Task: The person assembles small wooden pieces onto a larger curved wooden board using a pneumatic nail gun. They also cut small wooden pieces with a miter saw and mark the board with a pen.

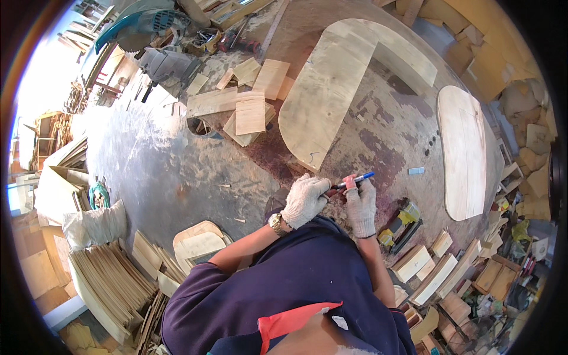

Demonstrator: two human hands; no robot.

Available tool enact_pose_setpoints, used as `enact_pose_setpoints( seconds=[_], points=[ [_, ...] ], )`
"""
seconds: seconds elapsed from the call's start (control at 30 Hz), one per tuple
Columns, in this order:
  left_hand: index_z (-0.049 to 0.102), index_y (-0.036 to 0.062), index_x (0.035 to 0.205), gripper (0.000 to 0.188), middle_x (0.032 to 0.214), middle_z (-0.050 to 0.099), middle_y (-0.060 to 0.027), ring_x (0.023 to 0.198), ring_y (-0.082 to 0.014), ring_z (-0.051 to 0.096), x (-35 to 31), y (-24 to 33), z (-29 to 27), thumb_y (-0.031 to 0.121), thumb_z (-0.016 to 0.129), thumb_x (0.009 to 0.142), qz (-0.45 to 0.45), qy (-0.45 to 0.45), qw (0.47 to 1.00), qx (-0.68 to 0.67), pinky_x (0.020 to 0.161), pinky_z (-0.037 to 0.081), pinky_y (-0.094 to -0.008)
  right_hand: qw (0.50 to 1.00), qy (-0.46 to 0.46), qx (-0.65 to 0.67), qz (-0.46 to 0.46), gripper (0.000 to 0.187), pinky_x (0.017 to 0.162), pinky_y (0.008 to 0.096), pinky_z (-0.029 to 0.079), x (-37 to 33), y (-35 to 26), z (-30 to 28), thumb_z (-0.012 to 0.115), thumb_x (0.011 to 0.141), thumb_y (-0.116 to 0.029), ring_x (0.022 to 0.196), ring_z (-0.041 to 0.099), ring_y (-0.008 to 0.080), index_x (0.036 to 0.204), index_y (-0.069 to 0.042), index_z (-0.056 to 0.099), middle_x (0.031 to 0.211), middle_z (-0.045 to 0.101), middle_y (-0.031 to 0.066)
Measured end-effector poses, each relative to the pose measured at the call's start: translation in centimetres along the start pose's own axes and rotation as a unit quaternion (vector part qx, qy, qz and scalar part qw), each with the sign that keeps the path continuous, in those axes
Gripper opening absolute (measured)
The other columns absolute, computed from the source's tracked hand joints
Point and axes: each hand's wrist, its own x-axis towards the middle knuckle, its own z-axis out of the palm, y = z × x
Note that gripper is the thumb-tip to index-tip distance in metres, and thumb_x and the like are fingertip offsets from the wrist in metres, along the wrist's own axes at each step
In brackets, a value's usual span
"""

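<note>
Knitted white work gloves cover both hands in the head view. The left hand (305, 200) is curled closed around the rear end of a blue marker pen (353, 181), and the right hand (361, 204) pinches the pen near its middle between thumb and fingers; both hands are held together just above the near edge of the workbench (177, 171). The pen lies roughly level, tip pointing right, not touching any panel. Judged from this, the step in hand is readying the marker, and marking would call for carrying the tip to a workpiece, the nearest being the L-shaped plywood panel (331, 89) lying flat ahead. A rounded plywood panel (464, 151) lies well apart at the right. The bench surface is worn, dusty and stained dark red. Short offcut boards (245, 106) are stacked beside the L-shaped panel, and a mitre saw (145, 29) stands at the far left corner. A yellow nail gun (401, 220) rests near the right hand. Stacks of wood parts crowd the floor (112, 284) on both sides.
</note>
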Motion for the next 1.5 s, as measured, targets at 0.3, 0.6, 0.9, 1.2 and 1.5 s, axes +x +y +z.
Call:
enact_pose_setpoints(
  seconds=[0.3, 0.6, 0.9, 1.2, 1.5],
  points=[
    [0.071, 0.0068, 0.116, 0.028, 0.098, 0.074, -0.0092, 0.091, -0.0319, 0.071, 1.6, 2.4, 1.7, 0.017, 0.077, 0.09, 0.066, 0.039, 0.99, -0.121, 0.08, 0.054, -0.0397, 0.895, 0.289, -0.171, -0.294, 0.029, 0.07, 0.0317, 0.048, -1.4, -11.8, -22.4, 0.052, 0.106, -0.029, 0.078, 0.061, 0.0171, 0.1, -0.005, 0.067, 0.081, 0.06, 0.0026],
    [0.064, 0.0035, 0.097, 0.017, 0.105, 0.076, -0.0101, 0.088, -0.0309, 0.072, 1.7, 1.6, 1.2, 0.016, 0.075, 0.092, 0.021, 0.031, 0.99, -0.134, 0.075, 0.056, -0.0396, 0.78, 0.377, -0.496, -0.056, 0.028, 0.072, 0.038, 0.05, -1.4, -8.1, -45.6, 0.061, 0.098, -0.032, 0.08, 0.063, 0.025, 0.098, -0.005, 0.066, 0.083, 0.063, 0.0083],
    [0.064, 0.0057, 0.098, 0.019, 0.114, 0.076, -0.009, 0.088, -0.031, 0.071, 3.7, 1.6, 1.7, 0.023, 0.073, 0.094, 0.029, 0.061, 0.994, -0.088, 0.074, 0.056, -0.04, 0.758, 0.345, -0.553, 0.023, 0.033, 0.073, 0.0443, 0.051, -0.9, -3.6, -49.3, 0.071, 0.09, -0.036, 0.082, 0.066, 0.033, 0.096, -0.004, 0.064, 0.084, 0.066, 0.014],
    [0.066, 0.0037, 0.118, 0.03, 0.109, 0.075, -0.0092, 0.093, -0.0216, 0.071, 4.7, -1.0, 1.0, 0.014, 0.074, 0.091, -0.148, 0.151, 0.97, -0.118, 0.084, 0.057, -0.037, 0.756, 0.355, -0.55, 0.012, 0.041, 0.075, 0.0505, 0.053, -1.9, 0.9, -43.1, 0.08, 0.082, -0.039, 0.084, 0.068, 0.0409, 0.094, -0.004, 0.063, 0.086, 0.069, 0.0198],
    [0.049, -0.0035, 0.14, 0.053, 0.125, 0.063, -0.0116, 0.11, -0.0189, 0.06, 4.2, -12.4, 2.3, 0.021, 0.07, 0.098, -0.336, 0.368, 0.794, -0.348, 0.092, 0.052, -0.0334, 0.811, 0.321, -0.393, 0.292, 0.058, 0.082, 0.0534, 0.052, -8.1, 18.2, -17.6, 0.091, 0.071, -0.041, 0.094, 0.066, 0.0455, 0.1, -0.001, 0.061, 0.098, 0.067, 0.0249]
  ],
)
